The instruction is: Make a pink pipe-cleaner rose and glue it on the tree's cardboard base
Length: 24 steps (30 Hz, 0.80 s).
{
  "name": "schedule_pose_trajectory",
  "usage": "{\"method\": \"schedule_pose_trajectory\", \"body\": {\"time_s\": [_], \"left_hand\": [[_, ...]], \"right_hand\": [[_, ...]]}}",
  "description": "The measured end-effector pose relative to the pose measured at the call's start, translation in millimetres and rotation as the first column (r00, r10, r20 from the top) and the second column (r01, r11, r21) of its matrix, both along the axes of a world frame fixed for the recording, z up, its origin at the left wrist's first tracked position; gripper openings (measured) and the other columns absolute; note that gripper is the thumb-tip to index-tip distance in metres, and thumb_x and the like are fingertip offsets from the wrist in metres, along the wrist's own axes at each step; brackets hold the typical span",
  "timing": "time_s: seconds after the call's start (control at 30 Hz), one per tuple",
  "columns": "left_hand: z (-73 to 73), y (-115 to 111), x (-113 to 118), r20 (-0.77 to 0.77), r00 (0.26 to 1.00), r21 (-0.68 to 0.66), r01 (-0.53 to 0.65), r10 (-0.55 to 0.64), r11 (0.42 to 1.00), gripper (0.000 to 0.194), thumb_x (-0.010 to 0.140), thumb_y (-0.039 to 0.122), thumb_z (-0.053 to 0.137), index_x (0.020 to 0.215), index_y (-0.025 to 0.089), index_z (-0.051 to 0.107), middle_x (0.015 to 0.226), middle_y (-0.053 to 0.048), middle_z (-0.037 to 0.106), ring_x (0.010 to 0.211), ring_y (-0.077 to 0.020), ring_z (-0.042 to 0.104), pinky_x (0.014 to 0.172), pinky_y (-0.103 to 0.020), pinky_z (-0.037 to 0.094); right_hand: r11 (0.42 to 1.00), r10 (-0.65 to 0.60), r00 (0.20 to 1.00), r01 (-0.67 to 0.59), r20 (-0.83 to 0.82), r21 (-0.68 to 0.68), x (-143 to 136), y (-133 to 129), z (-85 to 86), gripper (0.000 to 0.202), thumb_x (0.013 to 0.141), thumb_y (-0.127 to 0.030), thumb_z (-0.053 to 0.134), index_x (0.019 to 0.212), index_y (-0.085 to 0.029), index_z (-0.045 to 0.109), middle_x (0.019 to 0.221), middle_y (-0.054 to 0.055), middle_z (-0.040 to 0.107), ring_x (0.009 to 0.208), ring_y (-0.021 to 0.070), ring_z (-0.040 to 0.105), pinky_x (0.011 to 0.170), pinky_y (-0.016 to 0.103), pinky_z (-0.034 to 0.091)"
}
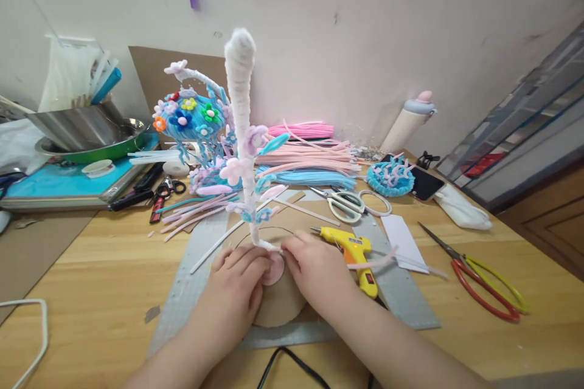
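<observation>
A tall stem wrapped in fuzzy white pipe cleaner stands upright, with pink, lilac and blue flowers and leaves along its lower half. Its bent foot rests by a small pink disc on a round piece of cardboard. My left hand is closed over the foot from the left, its fingers curled beside the pink disc. From the right, my right hand pinches the tip of the foot. The fingertips of both hands are partly hidden.
Right of my hands lies a yellow glue gun on the grey cutting mat. Red-and-yellow-handled scissors are farther right. Pipe cleaner bundles lie behind. A blue flowered jellyfish-like ornament hangs behind the stem, left. A black cable runs in front.
</observation>
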<state>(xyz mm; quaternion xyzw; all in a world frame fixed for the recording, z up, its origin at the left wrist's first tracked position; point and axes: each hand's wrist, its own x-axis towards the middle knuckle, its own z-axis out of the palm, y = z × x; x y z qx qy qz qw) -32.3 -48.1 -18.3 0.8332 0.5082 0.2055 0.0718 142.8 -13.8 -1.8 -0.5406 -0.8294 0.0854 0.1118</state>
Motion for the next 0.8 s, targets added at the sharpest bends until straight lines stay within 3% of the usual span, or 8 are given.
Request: {"method": "schedule_pose_trajectory", "body": {"time_s": [0.3, 0.5, 0.8], "left_hand": [[-2.0, -0.6, -2.5, 0.018, 1.000, -0.003, -0.002, 0.002, 1.000, 0.033, 0.082, 0.006, 0.046, 0.102, 0.027, 0.060, 0.122, 0.003, 0.063, 0.115, -0.0208, 0.052, 0.095, -0.040, 0.033], [-1.1, -0.1, -2.4, 0.025, 1.000, -0.032, 0.017, -0.016, 0.999, 0.030, 0.082, 0.006, 0.044, 0.098, 0.026, 0.060, 0.120, 0.003, 0.064, 0.114, -0.0196, 0.053, 0.095, -0.039, 0.032], [-1.1, 0.8, -2.3, 0.018, 1.000, -0.026, 0.012, -0.011, 1.000, 0.030, 0.082, 0.007, 0.045, 0.098, 0.026, 0.062, 0.120, 0.002, 0.065, 0.113, -0.0198, 0.053, 0.094, -0.038, 0.032]], "right_hand": [[0.988, 0.128, 0.989, -0.133, -0.074, -0.074, -1.1, 9.3, 1.8, 0.027, 0.095, -0.021, 0.042, 0.102, -0.028, 0.067, 0.094, 0.000, 0.063, 0.081, 0.0128, 0.059, 0.065, 0.024, 0.033], [0.985, 0.158, 0.985, -0.162, -0.068, -0.057, 0.8, 8.1, -5.8, 0.028, 0.096, -0.021, 0.041, 0.095, -0.024, 0.069, 0.089, 0.001, 0.063, 0.081, 0.0128, 0.058, 0.068, 0.024, 0.035], [0.972, 0.217, 0.971, -0.225, 0.104, 0.068, -1.6, 6.3, -13.3, 0.020, 0.093, -0.018, 0.047, 0.086, -0.020, 0.065, 0.090, 0.002, 0.063, 0.077, 0.0150, 0.056, 0.061, 0.027, 0.031]]}}
